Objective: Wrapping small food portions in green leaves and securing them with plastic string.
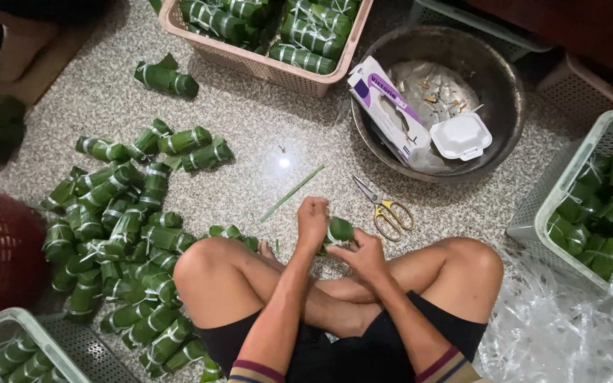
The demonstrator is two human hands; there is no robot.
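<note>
I sit cross-legged on the floor. My left hand is clenched around white string. My right hand grasps a green leaf-wrapped parcel above my knees. Scissors lie just beyond, near a metal basin. Tied parcels are heaped at my left.

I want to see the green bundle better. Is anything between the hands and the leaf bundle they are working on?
No. Both hands touch it directly: the left hand grips one end of the green leaf-wrapped bundle, and the right hand holds it from below. Nothing visible lies between. The scissors lie apart on the floor.
</note>
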